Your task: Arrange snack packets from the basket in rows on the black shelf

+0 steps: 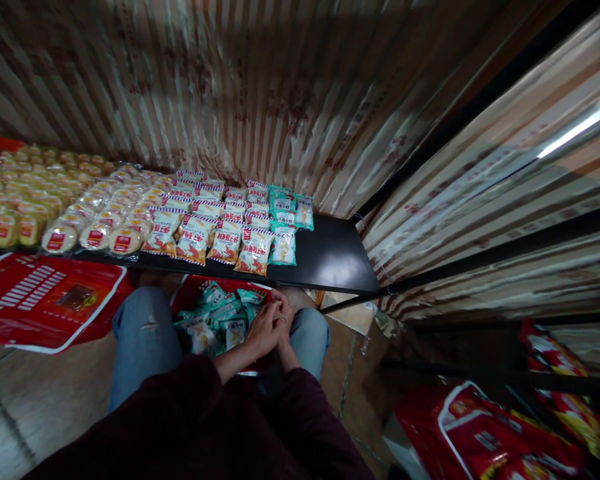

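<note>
My left hand [263,331] and my right hand [283,320] are together above the right side of a red basket [183,288], between my knees. Their fingers press against each other, and whether anything small is between them is hidden. Green snack packets [234,331] fill the basket. On the black shelf [330,257] ahead, several green packets [283,245] stand at the right end of the rows. Beside them are rows of white and orange packets [225,240], then round wrapped cakes [125,240] and yellow wrapped cakes [6,228] farther left.
A red basket [115,287] lies under the shelf at left. Black metal bars [460,263] frame the shelf's right side. Striped plastic sheeting [205,87] hangs behind. Red bags [485,427] lie at lower right, and cardboard [351,312] is under the shelf.
</note>
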`<state>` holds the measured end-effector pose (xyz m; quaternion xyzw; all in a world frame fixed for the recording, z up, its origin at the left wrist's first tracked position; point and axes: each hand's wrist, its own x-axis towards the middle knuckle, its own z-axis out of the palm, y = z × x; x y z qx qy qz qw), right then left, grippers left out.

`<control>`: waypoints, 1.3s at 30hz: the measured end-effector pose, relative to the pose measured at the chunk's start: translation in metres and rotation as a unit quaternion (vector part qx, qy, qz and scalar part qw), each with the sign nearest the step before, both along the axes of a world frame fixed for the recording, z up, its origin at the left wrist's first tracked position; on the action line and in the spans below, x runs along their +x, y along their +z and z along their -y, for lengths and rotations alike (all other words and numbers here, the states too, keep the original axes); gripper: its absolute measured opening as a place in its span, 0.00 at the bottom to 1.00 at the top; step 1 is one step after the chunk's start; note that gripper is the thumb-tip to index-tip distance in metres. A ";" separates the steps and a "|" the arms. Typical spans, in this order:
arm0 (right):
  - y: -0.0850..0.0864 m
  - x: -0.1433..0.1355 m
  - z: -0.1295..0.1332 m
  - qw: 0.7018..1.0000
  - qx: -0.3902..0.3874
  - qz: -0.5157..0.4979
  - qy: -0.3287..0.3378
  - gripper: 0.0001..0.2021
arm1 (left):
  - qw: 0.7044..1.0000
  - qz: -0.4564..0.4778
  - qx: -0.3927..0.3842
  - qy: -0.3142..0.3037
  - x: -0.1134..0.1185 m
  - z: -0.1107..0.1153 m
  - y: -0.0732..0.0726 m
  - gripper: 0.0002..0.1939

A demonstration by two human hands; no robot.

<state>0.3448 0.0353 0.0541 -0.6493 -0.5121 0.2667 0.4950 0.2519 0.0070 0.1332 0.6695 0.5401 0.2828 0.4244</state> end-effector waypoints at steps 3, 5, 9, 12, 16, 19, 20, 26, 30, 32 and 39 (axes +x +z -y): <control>0.011 -0.001 -0.005 0.999 0.020 0.028 -0.003 0.18 | 0.997 -0.032 0.074 0.005 -0.007 -0.005 -0.002 0.23; 0.025 0.000 -0.015 0.995 0.063 0.078 -0.027 0.19 | 0.985 -0.071 0.155 0.022 -0.014 -0.013 0.000 0.22; 0.062 0.006 -0.059 0.970 0.132 0.195 -0.059 0.22 | 0.942 -0.182 0.278 0.054 -0.030 -0.041 0.010 0.24; 0.081 0.014 -0.101 0.964 0.119 0.233 -0.058 0.25 | 0.917 -0.245 0.309 0.056 -0.039 -0.066 0.014 0.28; 0.084 0.025 -0.137 0.967 0.069 0.246 -0.006 0.27 | 0.900 -0.286 0.322 0.066 -0.045 -0.089 0.007 0.27; 0.075 0.031 -0.141 0.971 0.062 0.230 0.031 0.29 | 0.894 -0.294 0.331 0.073 -0.046 -0.094 -0.001 0.26; 0.072 0.033 -0.140 0.972 0.065 0.220 0.042 0.29 | 0.891 -0.296 0.337 0.078 -0.045 -0.094 -0.003 0.26; 0.069 0.045 -0.153 0.981 0.080 0.174 0.024 0.31 | 0.880 -0.297 0.365 0.063 -0.019 -0.097 0.009 0.25; 0.086 0.059 -0.190 0.980 0.098 0.175 0.019 0.29 | 0.886 -0.297 0.356 0.016 0.010 -0.115 0.026 0.27; 0.097 0.065 -0.214 0.972 0.118 0.200 0.033 0.28 | 0.888 -0.299 0.350 0.005 0.022 -0.129 0.034 0.27; 0.121 0.065 -0.303 0.937 0.110 0.305 0.133 0.21 | 0.897 -0.282 0.340 -0.026 0.044 -0.176 0.054 0.30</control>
